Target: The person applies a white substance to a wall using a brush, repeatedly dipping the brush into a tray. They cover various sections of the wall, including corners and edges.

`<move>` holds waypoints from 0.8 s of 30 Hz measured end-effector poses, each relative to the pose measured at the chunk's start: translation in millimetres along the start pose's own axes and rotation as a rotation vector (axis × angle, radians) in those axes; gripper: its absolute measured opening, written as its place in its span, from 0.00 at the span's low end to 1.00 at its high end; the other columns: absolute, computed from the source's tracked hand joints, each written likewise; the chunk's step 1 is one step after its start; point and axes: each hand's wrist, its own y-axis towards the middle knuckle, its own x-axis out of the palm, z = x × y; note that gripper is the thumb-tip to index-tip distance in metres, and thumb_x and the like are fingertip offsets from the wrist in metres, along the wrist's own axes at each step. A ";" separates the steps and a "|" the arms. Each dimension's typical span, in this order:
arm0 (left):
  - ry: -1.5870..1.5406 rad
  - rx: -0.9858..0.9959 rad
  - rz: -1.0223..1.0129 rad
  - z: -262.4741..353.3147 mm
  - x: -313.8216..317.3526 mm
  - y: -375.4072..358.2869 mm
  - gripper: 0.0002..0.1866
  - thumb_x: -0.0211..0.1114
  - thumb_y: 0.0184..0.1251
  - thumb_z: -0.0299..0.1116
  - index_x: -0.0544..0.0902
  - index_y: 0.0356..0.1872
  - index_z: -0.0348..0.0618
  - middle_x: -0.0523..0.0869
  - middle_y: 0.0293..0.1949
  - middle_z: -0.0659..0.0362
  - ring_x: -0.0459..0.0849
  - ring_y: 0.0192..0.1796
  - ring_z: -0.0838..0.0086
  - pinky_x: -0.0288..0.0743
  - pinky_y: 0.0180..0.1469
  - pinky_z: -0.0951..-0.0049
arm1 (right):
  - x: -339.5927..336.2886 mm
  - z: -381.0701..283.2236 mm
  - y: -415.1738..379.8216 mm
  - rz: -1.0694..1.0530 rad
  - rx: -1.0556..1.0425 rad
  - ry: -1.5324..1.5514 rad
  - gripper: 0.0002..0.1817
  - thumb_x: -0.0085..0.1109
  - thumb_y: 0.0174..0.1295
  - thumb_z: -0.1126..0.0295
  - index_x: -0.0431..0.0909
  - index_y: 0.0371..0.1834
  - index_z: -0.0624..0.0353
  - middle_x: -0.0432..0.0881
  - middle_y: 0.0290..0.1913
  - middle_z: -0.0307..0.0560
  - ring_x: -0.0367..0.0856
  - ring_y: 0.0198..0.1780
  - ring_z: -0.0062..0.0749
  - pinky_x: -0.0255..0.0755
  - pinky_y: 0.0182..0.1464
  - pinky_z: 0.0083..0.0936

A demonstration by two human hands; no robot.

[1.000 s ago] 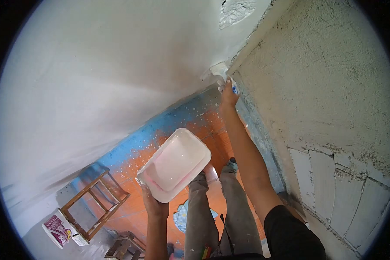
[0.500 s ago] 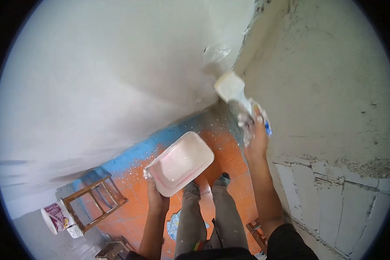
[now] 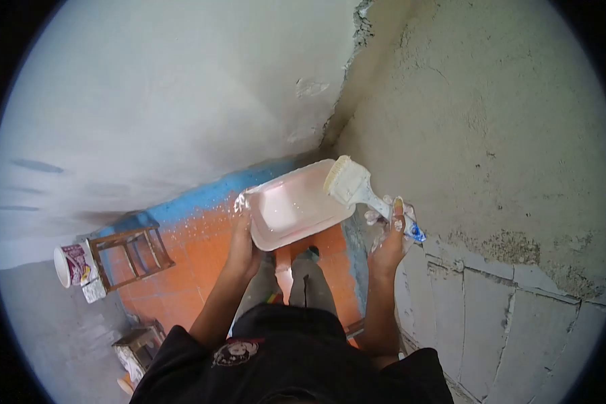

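At the far left, a white bucket (image 3: 77,264) bears a magenta-and-white label whose lettering is too small to read; it sits just beside a wooden ladder (image 3: 129,256), over the left edge of the orange floor (image 3: 195,249). Toward the middle, the left hand (image 3: 243,244) reaches up from a bent elbow, its forearm slanting inward, its white-smeared fingers clasping the left end of a tray (image 3: 310,233); how they sit underneath is hidden. The tray, held above the floor near its blue-painted far edge, is shallow, pale pinkish white and round-cornered, with a glossy interior dotted with small specks. Below, the person's black shirt (image 3: 296,350) carries a printed figure on the chest. A wide brush (image 3: 352,183) tilts with its cream bristles over the tray's right end, whether touching it cannot be told; its ferrule and handle are coated white. The right hand (image 3: 388,249), its forearm nearly upright, pinches the handle between thumb and whitened fingers, and a blue mark, not legible, shows on the handle's protruding end.
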 end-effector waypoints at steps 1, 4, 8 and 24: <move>0.006 -0.007 0.018 1.4 2.3 -6.5 0.28 0.44 0.80 0.51 0.65 0.70 0.43 0.72 0.66 0.57 0.69 0.68 0.69 0.61 0.71 0.65 | 1.1 -5.5 -1.6 -0.010 -0.040 -0.006 0.12 0.54 0.71 0.67 0.76 0.47 0.66 0.81 0.38 0.44 0.79 0.37 0.23 0.72 0.42 0.22; 0.060 -0.004 0.030 -1.6 14.0 -22.8 0.29 0.42 0.80 0.53 0.64 0.70 0.44 0.70 0.67 0.56 0.68 0.69 0.68 0.59 0.72 0.64 | -4.8 -32.5 -10.9 -0.136 -0.112 -0.163 0.10 0.54 0.71 0.69 0.78 0.45 0.66 0.81 0.36 0.41 0.78 0.36 0.19 0.71 0.39 0.20; 0.072 0.038 0.040 6.5 35.8 -40.2 0.30 0.42 0.79 0.55 0.63 0.71 0.44 0.69 0.68 0.56 0.66 0.70 0.67 0.58 0.72 0.62 | 8.5 -56.6 -14.5 -0.282 -0.257 -0.423 0.07 0.59 0.66 0.73 0.76 0.33 0.66 0.81 0.27 0.41 0.77 0.27 0.20 0.71 0.30 0.22; 0.045 0.052 -0.017 74.5 16.4 -33.9 0.27 0.42 0.80 0.51 0.60 0.72 0.47 0.65 0.70 0.57 0.63 0.72 0.67 0.57 0.73 0.62 | 90.1 -64.6 -25.0 -0.294 -0.360 -0.514 0.05 0.58 0.66 0.74 0.77 0.35 0.66 0.79 0.25 0.41 0.76 0.28 0.19 0.69 0.29 0.20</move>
